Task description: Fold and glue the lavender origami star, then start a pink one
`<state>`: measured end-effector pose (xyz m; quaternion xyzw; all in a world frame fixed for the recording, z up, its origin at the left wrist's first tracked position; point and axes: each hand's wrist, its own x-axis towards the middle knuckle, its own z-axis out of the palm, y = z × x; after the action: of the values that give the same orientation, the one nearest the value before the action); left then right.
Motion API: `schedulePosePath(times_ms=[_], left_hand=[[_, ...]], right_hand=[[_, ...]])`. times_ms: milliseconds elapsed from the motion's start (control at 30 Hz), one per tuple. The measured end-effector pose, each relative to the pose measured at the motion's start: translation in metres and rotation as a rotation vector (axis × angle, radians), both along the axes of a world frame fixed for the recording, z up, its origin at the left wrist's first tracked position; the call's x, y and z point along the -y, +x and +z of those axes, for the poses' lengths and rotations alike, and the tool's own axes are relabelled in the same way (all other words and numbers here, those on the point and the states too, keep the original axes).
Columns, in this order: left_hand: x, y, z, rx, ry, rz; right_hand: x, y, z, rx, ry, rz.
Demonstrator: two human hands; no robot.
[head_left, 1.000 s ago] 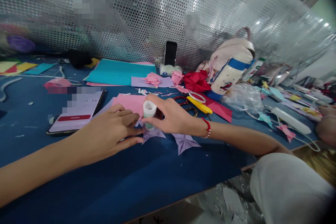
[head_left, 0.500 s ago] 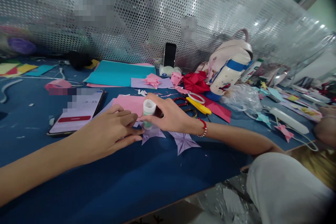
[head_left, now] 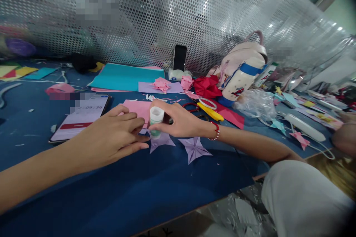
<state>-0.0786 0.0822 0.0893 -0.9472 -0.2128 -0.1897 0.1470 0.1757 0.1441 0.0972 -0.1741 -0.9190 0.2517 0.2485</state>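
My right hand [head_left: 180, 120] is wrapped round a white glue stick [head_left: 157, 115] with a green label. It is held upright, its lower end against a folded purple paper star [head_left: 164, 143]. My left hand [head_left: 125, 131] is closed, with thumb and forefinger at the star's left edge; the fingers hide part of that edge. Just right of it a second purple paper star [head_left: 195, 149] lies flat on the blue table. Behind my hands is a sheet of pink paper [head_left: 136, 108].
A phone [head_left: 80, 118] showing a timer lies at the left. Behind are teal paper [head_left: 125, 77], pink folded shapes [head_left: 161, 84], a yellow cutter [head_left: 210, 112] and scissors [head_left: 191, 107]. A bottle [head_left: 240, 81] leans on a backpack [head_left: 239, 53]. Another person's arm [head_left: 345, 137] is far right.
The glue stick in my right hand has shifted slightly left and down and tilts a little differently. My left hand has barely moved. The stars stay where they were.
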Motion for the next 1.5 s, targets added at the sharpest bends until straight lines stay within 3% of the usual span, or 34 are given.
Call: schedulePosePath(times_ms=[500,900,1200,1500], left_hand=[[0.001,-0.001,0.000,0.024,-0.016,0.010],[0.005,-0.001,-0.006,0.004,-0.067,0.004],[0.006,0.000,-0.010,0.016,-0.090,0.022],[0.007,0.004,-0.004,-0.012,-0.062,0.004]], right_hand=[[0.003,0.001,0.003,-0.005,-0.049,0.074],[0.020,0.012,-0.002,-0.010,-0.004,-0.032],[0.029,0.019,0.001,-0.033,-0.090,-0.051],[0.036,0.025,0.000,0.007,-0.052,-0.093]])
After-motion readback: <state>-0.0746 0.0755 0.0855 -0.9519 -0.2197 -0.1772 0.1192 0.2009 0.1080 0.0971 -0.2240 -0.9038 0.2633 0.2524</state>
